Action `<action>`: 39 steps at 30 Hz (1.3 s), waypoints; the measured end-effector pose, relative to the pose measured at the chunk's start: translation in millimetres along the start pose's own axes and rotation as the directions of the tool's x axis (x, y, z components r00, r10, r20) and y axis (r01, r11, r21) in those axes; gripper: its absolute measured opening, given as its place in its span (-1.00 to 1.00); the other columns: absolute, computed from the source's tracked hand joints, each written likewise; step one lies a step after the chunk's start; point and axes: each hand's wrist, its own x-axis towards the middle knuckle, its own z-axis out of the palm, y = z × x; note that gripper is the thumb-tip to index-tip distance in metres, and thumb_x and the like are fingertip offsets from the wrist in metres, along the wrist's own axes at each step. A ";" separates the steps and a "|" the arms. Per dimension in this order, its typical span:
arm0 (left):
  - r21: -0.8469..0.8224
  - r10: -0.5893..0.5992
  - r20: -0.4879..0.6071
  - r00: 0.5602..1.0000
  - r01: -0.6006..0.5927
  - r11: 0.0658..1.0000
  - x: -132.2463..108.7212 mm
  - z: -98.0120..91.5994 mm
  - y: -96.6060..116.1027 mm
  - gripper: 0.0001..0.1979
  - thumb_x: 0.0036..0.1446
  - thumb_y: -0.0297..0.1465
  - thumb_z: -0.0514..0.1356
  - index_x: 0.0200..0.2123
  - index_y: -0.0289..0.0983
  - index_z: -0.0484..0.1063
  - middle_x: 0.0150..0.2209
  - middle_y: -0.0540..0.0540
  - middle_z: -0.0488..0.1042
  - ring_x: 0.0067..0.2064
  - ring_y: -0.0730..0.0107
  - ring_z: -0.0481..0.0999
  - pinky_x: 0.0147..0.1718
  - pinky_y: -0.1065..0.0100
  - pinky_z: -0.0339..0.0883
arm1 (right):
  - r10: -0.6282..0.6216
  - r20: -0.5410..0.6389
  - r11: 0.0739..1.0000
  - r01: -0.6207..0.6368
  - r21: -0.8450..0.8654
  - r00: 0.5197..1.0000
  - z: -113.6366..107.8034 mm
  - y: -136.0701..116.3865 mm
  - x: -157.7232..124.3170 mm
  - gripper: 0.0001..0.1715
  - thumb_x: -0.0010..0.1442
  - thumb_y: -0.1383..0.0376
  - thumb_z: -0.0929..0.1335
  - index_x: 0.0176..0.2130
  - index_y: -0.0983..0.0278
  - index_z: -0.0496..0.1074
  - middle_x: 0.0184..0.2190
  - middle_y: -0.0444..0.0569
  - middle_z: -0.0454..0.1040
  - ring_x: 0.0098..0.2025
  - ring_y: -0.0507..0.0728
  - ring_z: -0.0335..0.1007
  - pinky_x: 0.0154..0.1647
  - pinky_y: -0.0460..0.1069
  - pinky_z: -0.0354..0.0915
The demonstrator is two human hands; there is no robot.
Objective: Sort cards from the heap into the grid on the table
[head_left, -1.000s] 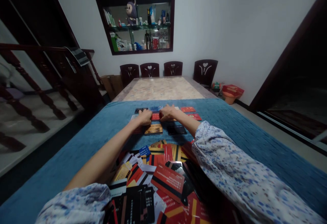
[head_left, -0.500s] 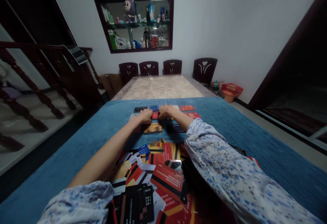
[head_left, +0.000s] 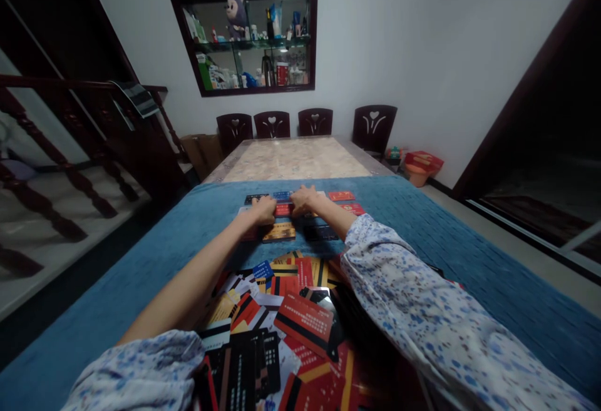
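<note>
Both arms reach far forward over a blue cloth [head_left: 141, 261]. My left hand [head_left: 263, 208] and my right hand [head_left: 304, 200] meet over a red card [head_left: 283, 209] in a small grid of cards laid on the cloth, fingers curled down onto it. Around it lie a brown-gold card [head_left: 278, 231], a dark card [head_left: 320, 233], a blue card [head_left: 282, 196] and red cards [head_left: 342, 196] at the right. A loose heap of red, black, yellow and white cards [head_left: 291, 329] lies close to me between my forearms.
Beyond the cloth the marble table top [head_left: 295, 159] runs to several dark chairs [head_left: 314, 122] at the wall. A wall niche [head_left: 248, 29] holds bottles and a plush toy. A wooden stair railing [head_left: 70, 148] stands left, a red basin [head_left: 422, 166] on the floor right.
My hands stay on the same red card; the right hand has shifted a little over it. The view has tilted slightly, nothing else has moved.
</note>
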 end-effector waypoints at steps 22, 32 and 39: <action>0.018 0.178 -0.226 0.958 -0.178 0.984 -54.5 -15.6 72.1 -0.70 0.08 -0.51 0.07 -0.10 -0.27 0.42 0.10 -0.24 0.33 0.12 0.05 0.28 0.03 0.03 0.10 | -0.020 -0.227 1.000 0.018 -0.013 0.974 23.7 59.2 -122.8 -0.67 0.24 0.31 0.22 -0.18 0.22 0.55 -0.10 0.12 0.55 0.02 0.30 0.27 -0.08 0.14 0.11; -0.015 0.256 -0.239 0.937 -0.268 0.963 -76.4 -18.1 116.2 -0.62 0.03 -0.57 0.08 -0.06 -0.26 0.42 0.10 -0.26 0.32 0.13 0.03 0.27 0.03 0.01 0.10 | 0.028 -0.271 0.999 -0.023 0.023 0.962 34.1 72.6 -175.5 -0.74 0.27 0.29 0.25 -0.20 0.22 0.53 -0.11 0.09 0.54 0.03 0.25 0.22 -0.13 0.07 0.04; -0.053 0.356 -0.255 0.899 -0.381 0.923 -87.7 -16.8 152.4 -0.69 0.07 -0.54 0.11 -0.10 -0.27 0.43 0.11 -0.26 0.31 0.16 0.01 0.26 0.06 -0.06 0.08 | 0.069 -0.310 0.998 -0.064 0.028 0.948 51.1 86.1 -219.4 -0.77 0.27 0.29 0.28 -0.28 0.25 0.53 -0.23 0.07 0.55 -0.10 0.20 0.24 -0.23 0.04 -0.02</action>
